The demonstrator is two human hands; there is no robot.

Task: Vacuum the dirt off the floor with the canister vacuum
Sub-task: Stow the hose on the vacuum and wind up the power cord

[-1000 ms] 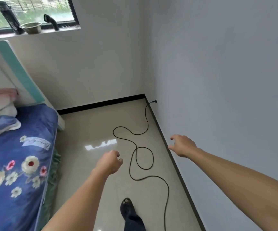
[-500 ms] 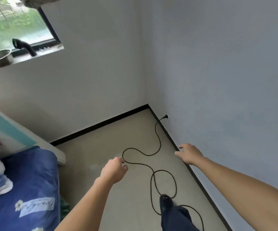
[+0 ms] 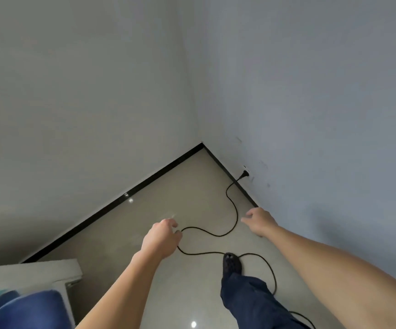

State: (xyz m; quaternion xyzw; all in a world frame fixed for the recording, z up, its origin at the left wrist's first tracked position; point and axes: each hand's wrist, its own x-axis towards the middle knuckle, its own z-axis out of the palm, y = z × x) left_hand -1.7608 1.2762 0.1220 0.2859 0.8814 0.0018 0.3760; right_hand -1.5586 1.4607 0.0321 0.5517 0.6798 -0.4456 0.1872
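A black power cord (image 3: 233,210) snakes over the beige tiled floor (image 3: 187,186) to a plug (image 3: 244,174) in the right wall near the room's corner. No vacuum body, hose or nozzle shows. My left hand (image 3: 162,238) hangs in the air above the cord's loop with its fingers loosely curled and holds nothing. My right hand (image 3: 259,220) reaches forward near the right wall, fingers relaxed and spread, also empty. Both hands are well short of the plug.
A black skirting board (image 3: 111,206) runs along both walls into the corner. The bed's white frame (image 3: 38,271) and blue bedding (image 3: 23,309) fill the lower left. My leg in dark trousers and a black shoe (image 3: 232,264) stands on the floor at the cord.
I have stepped toward the corner and turned right; the window and most of the bed have left the view. Both hands moved forward, nearer the plug. My foot now stands at the cord.
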